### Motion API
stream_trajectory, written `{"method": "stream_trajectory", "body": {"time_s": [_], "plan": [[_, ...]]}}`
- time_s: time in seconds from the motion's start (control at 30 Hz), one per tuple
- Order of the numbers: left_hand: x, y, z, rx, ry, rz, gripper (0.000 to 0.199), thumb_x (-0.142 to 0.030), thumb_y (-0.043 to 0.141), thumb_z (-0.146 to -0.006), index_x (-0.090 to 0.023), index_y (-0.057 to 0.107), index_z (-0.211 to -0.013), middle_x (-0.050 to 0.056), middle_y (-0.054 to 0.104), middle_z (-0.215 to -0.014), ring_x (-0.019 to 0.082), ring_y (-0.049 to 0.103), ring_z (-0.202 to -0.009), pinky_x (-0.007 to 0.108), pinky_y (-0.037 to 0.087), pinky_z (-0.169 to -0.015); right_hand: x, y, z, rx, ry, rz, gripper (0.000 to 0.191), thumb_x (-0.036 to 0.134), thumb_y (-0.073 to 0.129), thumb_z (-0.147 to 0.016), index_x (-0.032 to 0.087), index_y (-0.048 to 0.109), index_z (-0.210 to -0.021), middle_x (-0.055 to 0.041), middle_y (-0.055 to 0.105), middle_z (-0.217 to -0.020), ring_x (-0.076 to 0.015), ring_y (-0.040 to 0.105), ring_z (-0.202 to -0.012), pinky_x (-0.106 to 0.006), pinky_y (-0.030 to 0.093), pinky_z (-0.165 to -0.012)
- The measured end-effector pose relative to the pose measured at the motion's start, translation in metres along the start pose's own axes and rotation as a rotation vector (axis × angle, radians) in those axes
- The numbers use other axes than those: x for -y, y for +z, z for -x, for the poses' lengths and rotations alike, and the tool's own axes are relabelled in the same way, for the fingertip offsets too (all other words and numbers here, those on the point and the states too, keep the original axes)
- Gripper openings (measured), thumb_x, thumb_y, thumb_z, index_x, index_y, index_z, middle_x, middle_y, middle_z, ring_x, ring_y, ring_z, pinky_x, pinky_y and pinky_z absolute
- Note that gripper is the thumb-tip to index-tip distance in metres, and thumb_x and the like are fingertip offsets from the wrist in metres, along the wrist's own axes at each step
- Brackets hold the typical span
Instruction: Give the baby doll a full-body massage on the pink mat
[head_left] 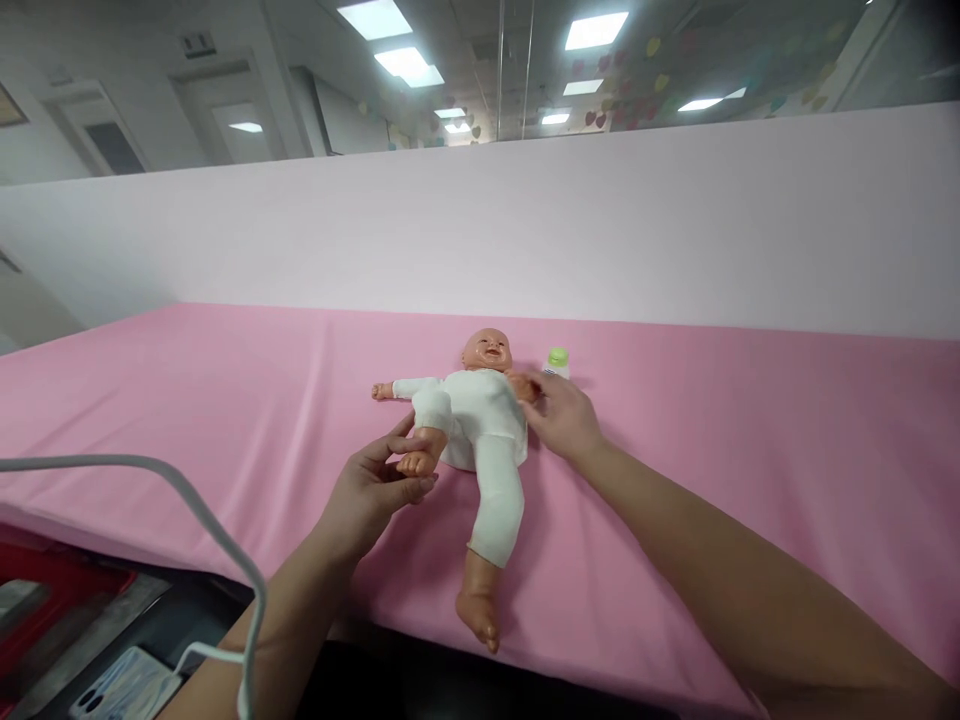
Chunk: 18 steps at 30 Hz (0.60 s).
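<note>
In the head view, a doll point(484, 400) lies face up on the pink worktop point(675, 450). From its belly, the left hand's point(369, 490) fingers pinch its foot point(418, 463) at eight o'clock; the right hand's point(566, 415) fingers clasp its hand point(523, 386) at two o'clock, near a bottle point(557, 360).

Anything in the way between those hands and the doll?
Nothing visible: the left hand holds one foot of the doll, the right hand touches its arm. The bottle stands beyond, not between them.

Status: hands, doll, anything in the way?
Doll face up on pink sheet. Left hand holds its foot. Right hand touches its hand. Bottle beyond right hand, apparently not blocking.
</note>
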<state>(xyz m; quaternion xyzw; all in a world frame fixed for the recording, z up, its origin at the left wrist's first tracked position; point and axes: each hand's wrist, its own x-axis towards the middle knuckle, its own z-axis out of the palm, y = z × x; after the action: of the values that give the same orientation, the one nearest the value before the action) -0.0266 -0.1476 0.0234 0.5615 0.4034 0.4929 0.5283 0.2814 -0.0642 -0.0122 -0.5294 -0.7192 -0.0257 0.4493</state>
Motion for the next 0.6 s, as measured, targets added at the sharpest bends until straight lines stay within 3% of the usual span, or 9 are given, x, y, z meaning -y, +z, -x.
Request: {"method": "stream_trajectory", "body": {"time_s": [0.1, 0.17, 0.27, 0.4, 0.5, 0.6], "plan": [[-0.001, -0.008, 0.017, -0.028, -0.03, 0.003, 0.034, -0.015, 0.089, -0.067, -0.022, 0.081, -0.099, 0.009, 0.058, -0.152, 0.017, 0.065, -0.086, 0.031, 0.058, -0.069, -0.022, -0.012, -0.006, -0.186, 0.348, -0.109, 0.06, 0.043, 0.068, -0.09, 0.025, 0.053, -0.144, -0.0073, 0.076, -0.116, -0.0246, 0.073, -0.091, -0.038, 0.058, -0.079], [0.0, -0.014, 0.026, -0.064, -0.075, 0.006, 0.037, -0.018, 0.092, -0.064, -0.021, 0.081, -0.099, 0.01, 0.058, -0.152, 0.016, 0.065, -0.084, 0.029, 0.056, -0.065, -0.041, -0.021, -0.01, -0.231, 0.565, -0.114, 0.07, 0.049, 0.069, -0.089, 0.023, 0.047, -0.15, -0.0086, 0.076, -0.116, -0.0254, 0.074, -0.092, -0.036, 0.058, -0.077], [0.002, -0.023, 0.037, -0.138, -0.149, -0.041, 0.042, -0.024, 0.095, -0.061, -0.018, 0.081, -0.1, 0.013, 0.064, -0.145, 0.014, 0.064, -0.074, 0.026, 0.052, -0.057, -0.069, -0.032, -0.012, -0.17, 0.815, -0.09, 0.083, 0.049, 0.071, -0.086, 0.022, 0.038, -0.157, -0.0113, 0.076, -0.114, -0.0274, 0.074, -0.093, -0.035, 0.058, -0.071], [0.005, -0.028, 0.05, -0.184, -0.247, -0.077, 0.051, -0.031, 0.097, -0.061, -0.018, 0.08, -0.108, 0.013, 0.072, -0.132, 0.019, 0.07, -0.08, 0.027, 0.055, -0.063, -0.091, -0.038, -0.009, -0.035, 1.071, -0.223, 0.094, 0.035, 0.077, -0.078, 0.016, 0.032, -0.159, -0.0123, 0.077, -0.096, -0.0248, 0.072, -0.071, -0.03, 0.052, -0.053], [0.005, -0.028, 0.058, -0.171, -0.281, -0.055, 0.055, -0.032, 0.099, -0.056, -0.019, 0.081, -0.107, 0.014, 0.071, -0.135, 0.029, 0.073, -0.103, 0.034, 0.06, -0.081, -0.095, -0.039, -0.009, 0.037, 1.121, -0.335, 0.066, 0.029, 0.077, -0.074, 0.011, 0.058, -0.135, -0.0123, 0.076, -0.082, -0.0221, 0.068, -0.059, -0.028, 0.049, -0.045], [0.004, -0.027, 0.063, -0.152, -0.282, -0.046, 0.055, -0.033, 0.099, -0.055, -0.019, 0.081, -0.106, 0.014, 0.07, -0.138, 0.031, 0.072, -0.11, 0.036, 0.06, -0.088, -0.094, -0.042, -0.011, 0.089, 1.145, -0.429, 0.029, 0.027, 0.075, -0.075, 0.013, 0.072, -0.1, -0.0131, 0.075, -0.076, -0.022, 0.07, -0.06, -0.029, 0.053, -0.047]]}}
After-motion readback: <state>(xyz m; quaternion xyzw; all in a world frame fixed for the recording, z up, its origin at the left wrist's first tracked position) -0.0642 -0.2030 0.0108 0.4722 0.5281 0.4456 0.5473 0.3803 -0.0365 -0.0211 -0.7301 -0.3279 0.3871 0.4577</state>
